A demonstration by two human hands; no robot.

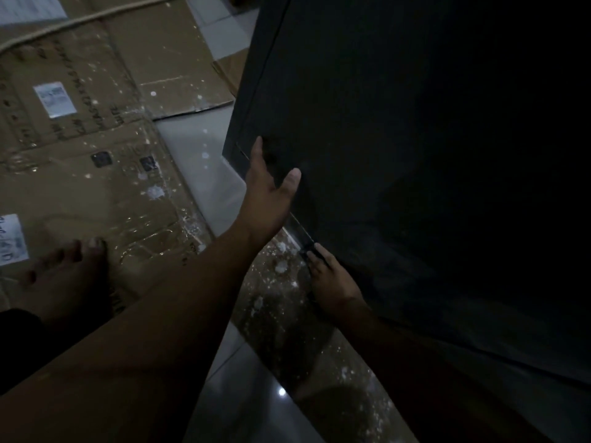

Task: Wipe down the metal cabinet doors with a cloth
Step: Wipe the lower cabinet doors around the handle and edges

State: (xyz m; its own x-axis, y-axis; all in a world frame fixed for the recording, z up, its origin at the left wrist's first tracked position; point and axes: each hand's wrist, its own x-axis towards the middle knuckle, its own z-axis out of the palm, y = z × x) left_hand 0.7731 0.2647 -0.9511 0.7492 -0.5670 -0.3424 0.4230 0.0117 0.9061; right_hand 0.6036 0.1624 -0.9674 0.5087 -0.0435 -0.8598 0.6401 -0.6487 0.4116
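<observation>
Cabinet door [383, 123] stood dark beside cardboard [80, 193] on floor [188, 139]. Left hand [271, 190] spread wide, palm toward door near its edge. Right hand [332, 279] lower, at door's edge; grip unclear. No cloth visible. Metal likely stiff, slick: steady by edge.

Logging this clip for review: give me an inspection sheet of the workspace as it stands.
Surface: tiled floor, glossy, white spatter.
Job's things: dark cabinet door; cloth, nothing seen.
Clutter: flattened cardboard, spattered, labelled.
Hands: left hand open at the door face; right hand at the door's lower edge, grip unclear.
Cables: pale cord across the cardboard.
Surroundings: bare foot on the cardboard; dim light.
</observation>
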